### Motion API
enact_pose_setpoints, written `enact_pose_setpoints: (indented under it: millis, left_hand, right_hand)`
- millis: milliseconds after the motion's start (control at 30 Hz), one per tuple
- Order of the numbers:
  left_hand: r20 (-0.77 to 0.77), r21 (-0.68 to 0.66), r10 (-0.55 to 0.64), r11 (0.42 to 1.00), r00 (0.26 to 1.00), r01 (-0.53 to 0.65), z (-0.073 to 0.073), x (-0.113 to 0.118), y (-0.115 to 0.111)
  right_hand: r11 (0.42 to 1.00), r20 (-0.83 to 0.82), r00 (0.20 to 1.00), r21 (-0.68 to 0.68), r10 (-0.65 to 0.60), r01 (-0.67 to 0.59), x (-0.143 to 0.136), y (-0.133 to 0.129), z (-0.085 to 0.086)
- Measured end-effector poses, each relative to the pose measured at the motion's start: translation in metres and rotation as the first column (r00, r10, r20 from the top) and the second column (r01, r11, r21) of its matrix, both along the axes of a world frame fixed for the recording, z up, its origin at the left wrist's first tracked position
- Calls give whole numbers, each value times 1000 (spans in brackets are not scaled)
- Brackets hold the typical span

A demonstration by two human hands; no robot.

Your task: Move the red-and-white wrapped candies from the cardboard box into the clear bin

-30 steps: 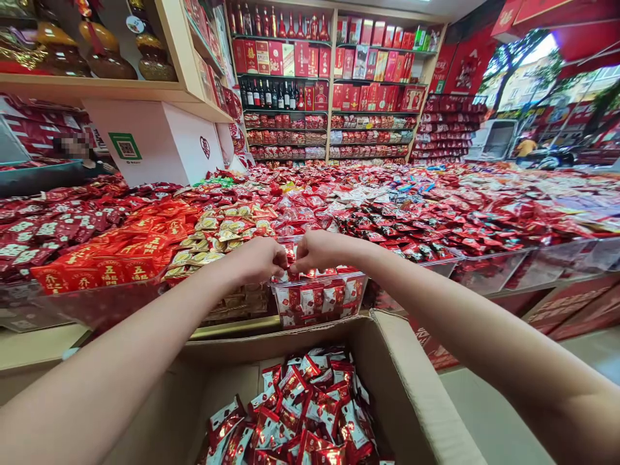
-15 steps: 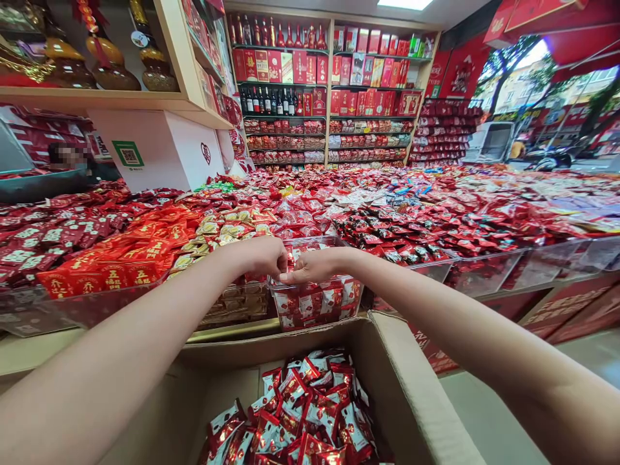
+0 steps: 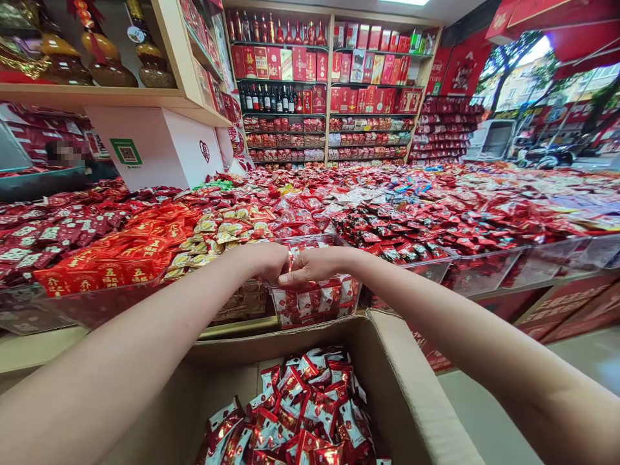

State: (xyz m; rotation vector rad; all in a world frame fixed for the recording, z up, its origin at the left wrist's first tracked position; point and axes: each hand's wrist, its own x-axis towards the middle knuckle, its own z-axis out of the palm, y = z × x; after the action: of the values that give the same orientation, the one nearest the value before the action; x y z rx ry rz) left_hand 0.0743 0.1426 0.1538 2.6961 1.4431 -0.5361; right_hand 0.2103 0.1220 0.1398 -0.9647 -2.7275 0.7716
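1. Grip: the left hand (image 3: 274, 259) and right hand (image 3: 312, 265) meet, both curled. What they hold, if anything, cannot be determined.
2. Position: both hands are at the nine-o'clock side of the bin (image 3: 317, 305).
3. Packets (image 3: 317, 408): a loose pile lies in the box (image 3: 419, 400) at six o'clock; similar ones show through the bin's front wall.
4. Handling: expect light weight, slick, pliable film and possibly crushable contents.
5. Hold point: pinch the flat end seam; avoid squeezing the middle.

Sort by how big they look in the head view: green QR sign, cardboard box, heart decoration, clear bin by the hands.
1. Cardboard box, partly cut off
2. Clear bin
3. Green QR sign
4. Heart decoration
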Motion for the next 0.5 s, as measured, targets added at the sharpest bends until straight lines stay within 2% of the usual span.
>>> enact_pose_setpoints:
  millis: [100, 167, 233, 300, 333, 367, 400, 433, 467, 500]
  left_hand:
    - [88, 19, -30, 999, 996, 29, 5, -4, -3]
    - [164, 70, -43, 997, 986, 32, 10, -9, -15]
    - [277, 183, -48, 983, 960, -4, 14, -18, -36]
    - [441, 282, -47, 955, 896, -88, 11, -33, -61]
    - [503, 247, -16, 961, 864, -126, 4, -42, -74]
    - [537, 141, 44, 980, 842, -141, -7, -51, -85]
    - [509, -48, 121, 992, 852, -113, -23, -60, -94]
    - [454, -269, 200, 960, 868, -80, -42, -69, -101]
    - [405, -429, 264, 900, 875, -74, -65, -77, -105]
    - [381, -467, 291, 880, 878, -89, -88, -84, -108]
  right_hand:
    - [998, 75, 995, 22, -68, 66, 3, 1, 2]
    - [993, 69, 993, 70, -99, 94, 7, -2, 2]
    - [975, -17, 991, 177, -135, 135, 13, -11, -3]
    - [928, -157, 969, 296, -189, 228, 22, -24, -11]
    - [897, -228, 949, 338, -216, 286, 27, -30, -17]
    - [867, -298, 924, 362, -241, 343, 31, -36, -24]
    - [841, -363, 895, 371, -259, 394, 34, -42, -31]
    - [821, -424, 864, 367, -270, 437, 37, -46, -38]
    - [806, -481, 832, 355, -277, 474, 39, -49, -45]
    - [794, -533, 798, 338, -282, 506, 39, -51, -51]
